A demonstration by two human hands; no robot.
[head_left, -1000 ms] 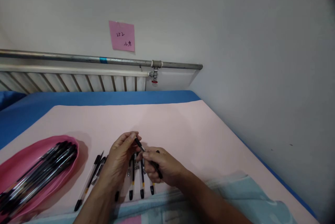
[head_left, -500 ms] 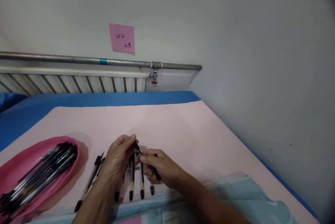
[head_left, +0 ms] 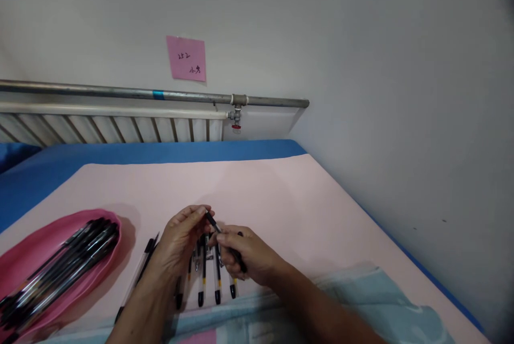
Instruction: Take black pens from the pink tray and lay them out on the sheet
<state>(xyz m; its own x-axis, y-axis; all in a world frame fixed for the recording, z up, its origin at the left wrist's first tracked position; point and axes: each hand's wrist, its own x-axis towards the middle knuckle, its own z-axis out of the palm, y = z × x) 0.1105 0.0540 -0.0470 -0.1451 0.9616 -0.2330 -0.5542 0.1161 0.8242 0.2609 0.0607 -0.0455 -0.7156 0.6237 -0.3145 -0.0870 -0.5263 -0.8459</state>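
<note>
A black pen [head_left: 212, 219] is held between my two hands, slanting down to the right. My left hand [head_left: 180, 239] pinches its upper end between thumb and fingertips. Lower down, my right hand [head_left: 251, 255] has its fingers closed around the barrel. A dark end [head_left: 240, 234] also pokes out above the right fingers, and I cannot make out whether it belongs to a second pen or a cap. Beneath the hands lie several clear-barrelled pens [head_left: 202, 279] with black ends, partly hidden by my fingers. More pens [head_left: 138, 274] lie left of my left forearm.
At the left is a pink oval basin [head_left: 44, 231] holding many black pens [head_left: 72, 263]. A pink mat [head_left: 261, 188] covers the blue-edged surface. Light blue cloth [head_left: 361, 296] lies along the front. Behind are a radiator [head_left: 100, 127], a metal pipe [head_left: 193, 97] and a wall.
Both hands keep their hold on the pen and have shifted only slightly. My left forearm now covers a little more of the pens at its left.
</note>
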